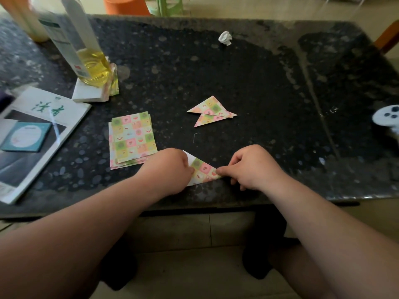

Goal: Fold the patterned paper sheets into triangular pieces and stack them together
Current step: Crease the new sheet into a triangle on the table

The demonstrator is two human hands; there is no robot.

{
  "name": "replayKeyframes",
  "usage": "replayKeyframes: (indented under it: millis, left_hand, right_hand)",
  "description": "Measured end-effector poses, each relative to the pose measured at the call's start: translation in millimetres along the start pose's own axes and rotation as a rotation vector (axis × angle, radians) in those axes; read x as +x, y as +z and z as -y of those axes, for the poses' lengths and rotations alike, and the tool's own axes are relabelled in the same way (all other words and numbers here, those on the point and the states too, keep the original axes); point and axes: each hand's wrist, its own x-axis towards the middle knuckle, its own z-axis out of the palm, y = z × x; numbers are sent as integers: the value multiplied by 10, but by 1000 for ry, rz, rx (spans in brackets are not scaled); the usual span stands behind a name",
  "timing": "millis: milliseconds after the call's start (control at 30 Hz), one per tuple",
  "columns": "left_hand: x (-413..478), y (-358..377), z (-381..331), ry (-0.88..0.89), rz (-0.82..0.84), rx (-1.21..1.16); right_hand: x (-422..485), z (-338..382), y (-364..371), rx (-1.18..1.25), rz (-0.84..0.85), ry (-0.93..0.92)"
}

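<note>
A sheet stack (pixel 132 140) is noted at ten o'clock of the hands, folded triangles (pixel 210 111) at twelve (overlapping). The checkered sheet (pixel 204 171), folded triangular, is pinched by left hand (pixel 170 171) and right hand (pixel 252 167).

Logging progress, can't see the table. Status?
The left hand holds, right hand pinches the part-folded sheet. Two folded triangles overlap mid-table; unfolded stack lies left. One thin sliver between sheet and triangles.

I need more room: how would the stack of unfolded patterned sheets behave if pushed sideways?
The stack of sheets likely fans out rather than moving as one; its lower sheets already sit offset. The sheets look thin, so probably light and floppy when lifted.
</note>
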Motion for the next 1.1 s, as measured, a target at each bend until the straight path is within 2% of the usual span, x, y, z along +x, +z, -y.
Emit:
replayKeyframes:
  millis: [133,233,333,500,667,933,1100]
  left_hand:
    - [-151,16,-25,101,-152,1]
    - [-234,113,-51,305,-218,262]
    - [-303,215,-109,408,-175,408]
    - [-376,355,-167,456,-60,512]
    - [-461,438,-175,429,-64,429]
    - [-484,497,-172,440,-56,446]
    - [-488,547,-119,452,-57,413]
  right_hand:
    - [19,17,-12,-7,32,11]
    - [31,8,-16,3,35,4]
    - [30,3,-21,3,40,-2]
    - [22,-2,-9,-7,33,-13]
    - [13,16,-45,-18,79,-15]
    - [39,-41,-178,-141,215,105]
    - [41,-141,-261,-47,238,164]
